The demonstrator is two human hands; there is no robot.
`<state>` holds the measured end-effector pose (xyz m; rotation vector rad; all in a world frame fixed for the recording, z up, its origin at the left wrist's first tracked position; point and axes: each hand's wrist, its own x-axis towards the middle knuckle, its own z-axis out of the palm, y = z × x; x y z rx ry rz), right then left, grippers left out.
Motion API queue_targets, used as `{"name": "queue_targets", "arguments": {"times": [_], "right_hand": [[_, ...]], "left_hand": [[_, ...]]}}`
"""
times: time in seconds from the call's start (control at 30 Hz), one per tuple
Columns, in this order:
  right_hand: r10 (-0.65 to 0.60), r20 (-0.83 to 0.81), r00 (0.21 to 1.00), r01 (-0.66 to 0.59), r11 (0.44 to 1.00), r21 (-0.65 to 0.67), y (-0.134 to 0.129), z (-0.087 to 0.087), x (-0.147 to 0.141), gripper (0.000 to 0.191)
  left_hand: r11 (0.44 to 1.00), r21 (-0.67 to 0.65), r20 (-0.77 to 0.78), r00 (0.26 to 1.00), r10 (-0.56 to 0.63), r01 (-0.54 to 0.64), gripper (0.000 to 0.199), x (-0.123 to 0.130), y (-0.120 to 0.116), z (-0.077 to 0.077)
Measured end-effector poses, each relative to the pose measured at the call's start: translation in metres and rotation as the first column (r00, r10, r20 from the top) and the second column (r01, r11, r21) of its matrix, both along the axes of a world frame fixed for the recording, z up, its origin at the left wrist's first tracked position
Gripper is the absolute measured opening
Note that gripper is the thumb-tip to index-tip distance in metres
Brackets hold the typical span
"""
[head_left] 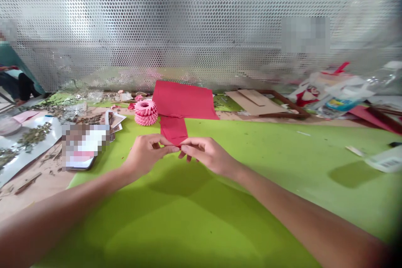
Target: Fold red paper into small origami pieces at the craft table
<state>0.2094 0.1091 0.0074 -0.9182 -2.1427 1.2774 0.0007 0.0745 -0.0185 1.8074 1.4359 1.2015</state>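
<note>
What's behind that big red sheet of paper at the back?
A metal screen full of small holes rises behind the big red sheet. Whatever the paper itself covers can't be seen.

On my feed, perforated metal screen [194,16] across the top, seated person [15,79] at far left, phone [83,150] and dried leaves [34,136] at left, plastic bag [339,94] at right, cardboard pieces [256,102] beside it.

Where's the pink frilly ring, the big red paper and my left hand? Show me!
Pink frilly ring [146,117]: head view, front frills.
Big red paper [184,99]: head view, middle of the sheet.
Left hand [142,153]: head view, back of the hand.
</note>
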Motion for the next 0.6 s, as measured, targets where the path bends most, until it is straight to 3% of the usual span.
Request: {"name": "queue_targets", "arguments": {"times": [0.1,0.27,0.37,0.43,0.5,0.53,0.6], "right_hand": [[0.014,-0.003,1.0,-0.014,0.999,-0.035,0.004,-0.002,0.001,0.03],[0.046,-0.042,0.998,-0.056,0.957,-0.285,0.013,-0.007,0.003,0.034],[0.045,-0.038,0.998,-0.054,0.957,-0.285,0.015,-0.009,0.003,0.031],[0.016,0.012,1.0,-0.014,0.989,-0.145,0.013,-0.011,0.003,0.028],[-0.068,0.07,0.995,0.059,0.99,0.131,0.011,-0.013,0.004,0.027],[-0.104,0.086,0.991,0.075,0.952,0.296,0.011,-0.014,0.005,0.027],[-0.12,0.114,0.986,0.034,0.821,0.57,0.011,-0.016,0.007,0.026]], "left_hand": [[0.995,-0.098,0.065,0.998,0.01,-0.004,0.026,0.0,0.0,0.002],[0.982,-0.155,0.18,0.98,-0.084,0.113,0.028,-0.001,0.002,0.003],[0.967,-0.177,0.252,0.958,-0.138,0.185,0.032,-0.002,0.005,0.0],[0.969,-0.17,0.212,0.967,-0.141,0.178,0.032,-0.004,0.007,-0.001],[0.984,-0.103,0.101,0.985,-0.137,0.147,0.028,-0.007,0.009,-0.001],[0.989,-0.043,0.026,0.99,-0.139,0.14,0.025,-0.009,0.01,0.0],[0.98,0.108,-0.148,0.978,-0.15,0.166,0.018,-0.016,0.013,0.001]]}}
